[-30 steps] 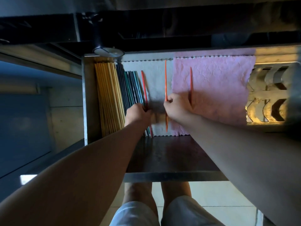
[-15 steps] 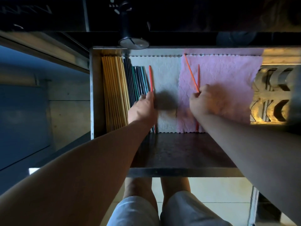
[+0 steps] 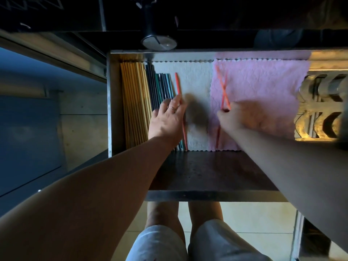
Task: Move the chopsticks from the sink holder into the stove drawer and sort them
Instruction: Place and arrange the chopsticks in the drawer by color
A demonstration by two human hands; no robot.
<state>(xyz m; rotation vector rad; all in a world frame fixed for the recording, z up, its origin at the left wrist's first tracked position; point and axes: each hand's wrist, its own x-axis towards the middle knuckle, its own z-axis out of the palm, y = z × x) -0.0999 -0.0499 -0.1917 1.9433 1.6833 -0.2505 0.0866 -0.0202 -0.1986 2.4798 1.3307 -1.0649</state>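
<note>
Right hand [image 3: 237, 117] pinches two red chopsticks [image 3: 224, 85], newly crossed, 3 o'clock. Left hand [image 3: 166, 121], flat, presses the sorted chopstick [image 3: 177, 83]

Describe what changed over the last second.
The right hand carried its red pair rightward, fully onto the pink cloth, where they now cross. The left hand straightened its fingers along the lone red chopstick. The yellow row and dark row stayed put.
</note>
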